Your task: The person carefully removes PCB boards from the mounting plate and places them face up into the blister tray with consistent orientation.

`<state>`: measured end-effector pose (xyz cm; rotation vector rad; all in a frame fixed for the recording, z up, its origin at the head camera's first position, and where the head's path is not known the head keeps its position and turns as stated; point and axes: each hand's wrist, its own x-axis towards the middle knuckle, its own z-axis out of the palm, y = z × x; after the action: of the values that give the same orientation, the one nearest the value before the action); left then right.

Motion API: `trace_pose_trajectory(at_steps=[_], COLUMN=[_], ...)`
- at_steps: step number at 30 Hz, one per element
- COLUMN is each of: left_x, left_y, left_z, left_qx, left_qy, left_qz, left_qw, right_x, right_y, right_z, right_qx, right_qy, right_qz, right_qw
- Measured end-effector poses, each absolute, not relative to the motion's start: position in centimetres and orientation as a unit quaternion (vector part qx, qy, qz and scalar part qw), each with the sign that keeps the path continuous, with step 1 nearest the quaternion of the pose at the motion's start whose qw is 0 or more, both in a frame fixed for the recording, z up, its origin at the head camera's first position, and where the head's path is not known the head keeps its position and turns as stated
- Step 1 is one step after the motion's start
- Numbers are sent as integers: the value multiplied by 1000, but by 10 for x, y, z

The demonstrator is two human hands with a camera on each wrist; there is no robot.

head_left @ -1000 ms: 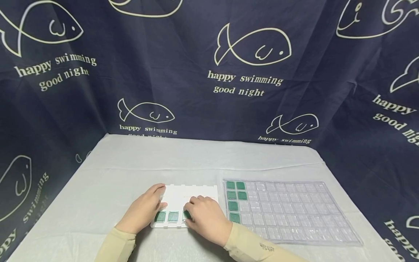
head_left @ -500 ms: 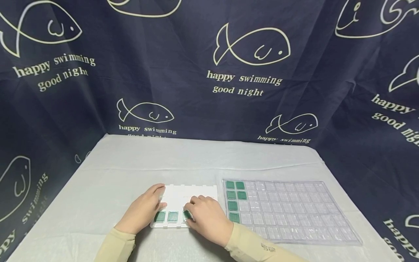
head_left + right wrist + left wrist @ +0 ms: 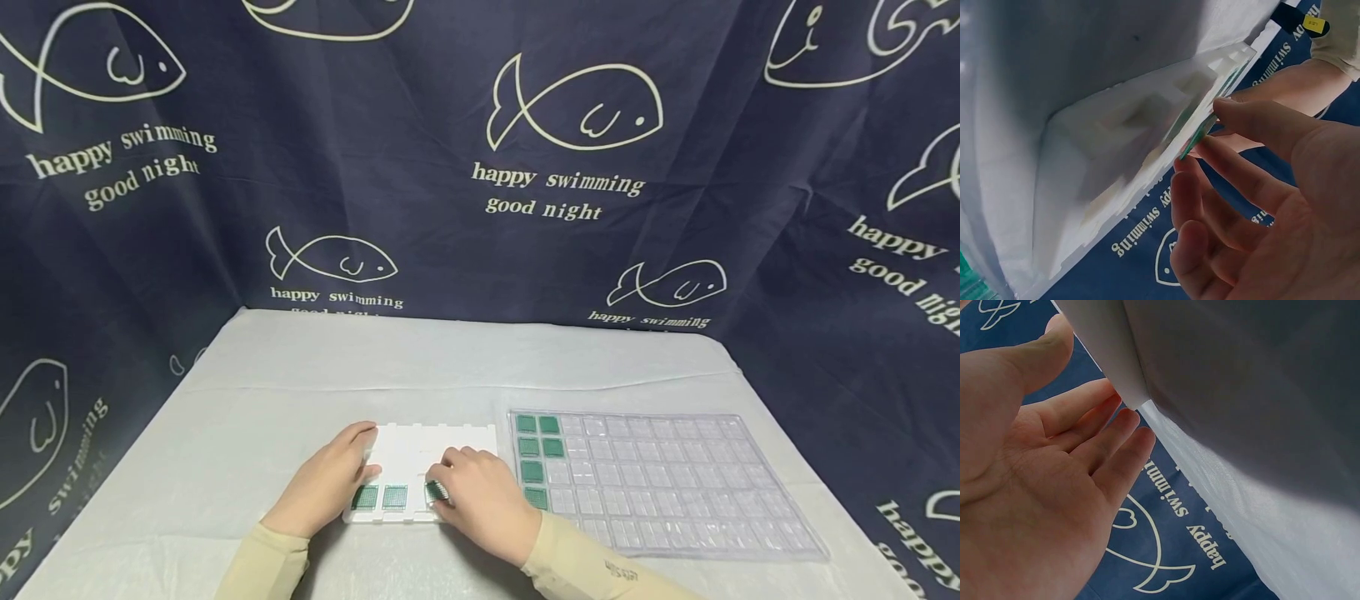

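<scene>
My right hand point(image 3: 483, 500) pinches a small green square circuit board point(image 3: 436, 492) between thumb and fingers, over the front row of a white slotted tray point(image 3: 405, 457). In the right wrist view that circuit board point(image 3: 1197, 139) stands tilted at the tray's face. Two more green circuit boards lie in the same row, one point(image 3: 395, 497) in the middle and one point(image 3: 365, 497) at the left. At the tray's left side rests my left hand point(image 3: 327, 481), its thumb and fingertips touching the edge. The left wrist view shows its fingers point(image 3: 1100, 440) fairly straight against a corner.
Right of the white tray lies a clear plastic tray point(image 3: 675, 483) with many compartments. Several green squares point(image 3: 532, 472) fill its left end. Both trays sit on a white-covered table point(image 3: 465, 354). Dark blue fabric point(image 3: 450, 167) printed with fish hangs around it.
My right hand has shifted slightly to the right with the pinched circuit board, which is now more tilted and apart from its earlier spot. The left hand stays at the tray's edge.
</scene>
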<state>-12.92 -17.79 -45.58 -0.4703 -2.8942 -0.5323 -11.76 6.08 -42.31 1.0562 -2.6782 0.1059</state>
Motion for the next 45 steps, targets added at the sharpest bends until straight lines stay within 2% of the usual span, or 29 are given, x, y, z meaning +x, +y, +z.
trace_pose_trajectory(at_steps=[14,23,38,45], left_x=[-127,-127,-127,-127], left_y=[-177,-177,-177,-178], left_z=[-455,-452,-451,-452], left_qx=[-171,-165,-167,-169], left_qy=[-964,-966,-967,-965], left_qz=[-171,-176,-178,-179], left_qw=[108,94,79,88], right_x=[-117,-120,-121,-124], right_y=[76,91,114,129], right_z=[-421,-422,-418,-418], right_qx=[353,336,317,292], right_qy=[-924,-927,-934,-945], right_qz=[38,50,80,81], right_qw=[142,157,144,128])
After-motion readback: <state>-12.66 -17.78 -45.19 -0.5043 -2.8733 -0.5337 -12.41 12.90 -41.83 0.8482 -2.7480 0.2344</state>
